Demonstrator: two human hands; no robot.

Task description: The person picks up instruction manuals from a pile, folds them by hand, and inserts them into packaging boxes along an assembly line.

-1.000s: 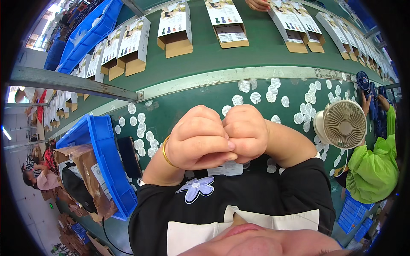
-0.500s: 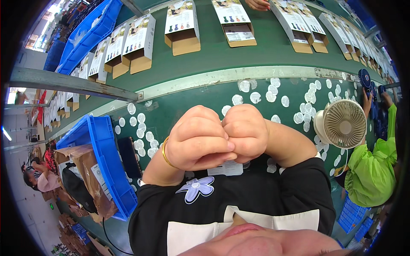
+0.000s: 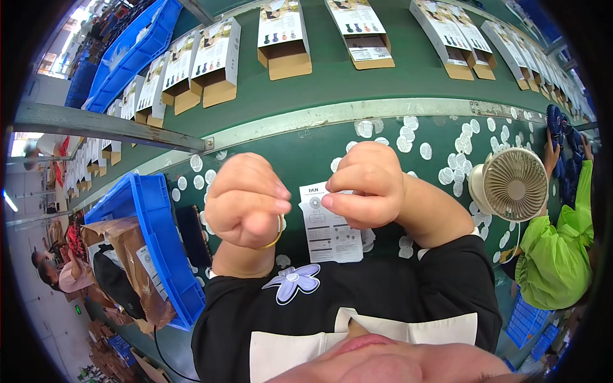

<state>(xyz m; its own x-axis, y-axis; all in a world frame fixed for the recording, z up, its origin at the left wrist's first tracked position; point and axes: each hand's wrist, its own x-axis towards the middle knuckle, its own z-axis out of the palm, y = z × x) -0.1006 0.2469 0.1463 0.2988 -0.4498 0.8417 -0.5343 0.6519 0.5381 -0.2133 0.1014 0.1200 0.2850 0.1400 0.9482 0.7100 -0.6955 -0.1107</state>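
Observation:
My left hand (image 3: 246, 201) hovers over the table, fingers curled and thumb pressed to the fingertips. What the pinch holds, if anything, is hidden. Facing it across a gap is my right hand (image 3: 369, 185), also curled, thumb and forefinger pointing left; I cannot make out anything between them. A printed white instruction leaflet (image 3: 332, 233) with line drawings lies below and between the hands, close to my body. The edge of more paper shows at its right side. Round white stickers (image 3: 405, 137) are scattered over the green tabletop.
A beige desk fan (image 3: 511, 185) stands at right, beside a co-worker in a green jacket (image 3: 555, 255) handling dark blue fans. A blue crate (image 3: 156, 242) with brown paper sits at left, a phone (image 3: 193, 236) beside it. Open cartons (image 3: 284, 38) line the green conveyor behind a metal rail.
My hands were together and have moved apart, the left one leftward, uncovering the leaflet. The cartons at the back have shifted slightly right. The co-worker's hand at the top has left view.

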